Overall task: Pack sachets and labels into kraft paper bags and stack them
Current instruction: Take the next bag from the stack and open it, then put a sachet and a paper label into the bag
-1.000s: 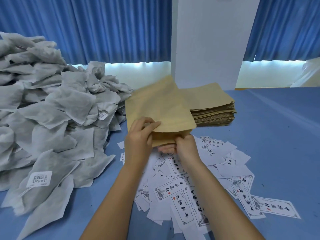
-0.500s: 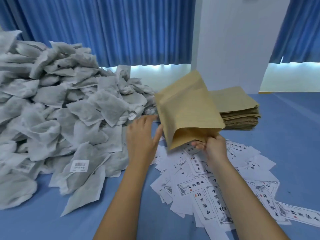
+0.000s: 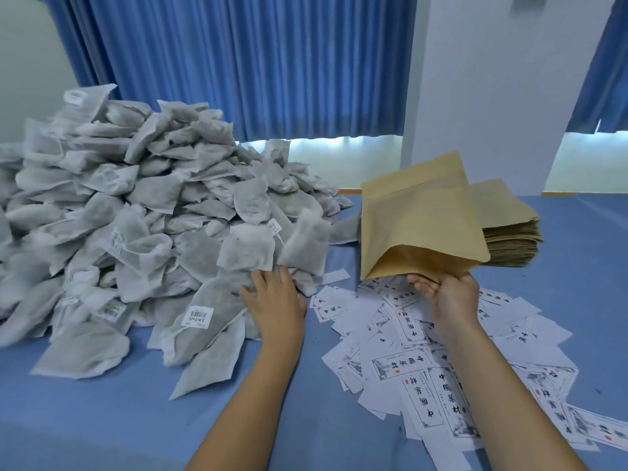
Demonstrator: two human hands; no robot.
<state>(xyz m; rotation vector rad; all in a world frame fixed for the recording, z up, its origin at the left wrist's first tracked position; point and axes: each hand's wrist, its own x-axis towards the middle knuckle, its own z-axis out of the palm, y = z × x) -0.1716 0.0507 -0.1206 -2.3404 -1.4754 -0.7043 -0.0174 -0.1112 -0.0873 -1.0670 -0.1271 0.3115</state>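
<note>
Head view: 1 kraft paper bag [image 3: 414,226] is held up by the right hand [image 3: 452,297], the rim of its open mouth pinched in a closed grip above the scattered labels [image 3: 424,368]. The left hand [image 3: 275,300] is laid on the foot of the sachet pile [image 3: 153,215] with fingers spread and nothing clasped, so that grip is wide. A stack of flat bags [image 3: 509,232] lies just behind on the blue surface [image 3: 102,419]. The sachets are judged light, soft and limp, and 1 is best taken by an edge at the pile's foot. The bag is judged thin and easily creased, so its rim should be held lightly.
</note>
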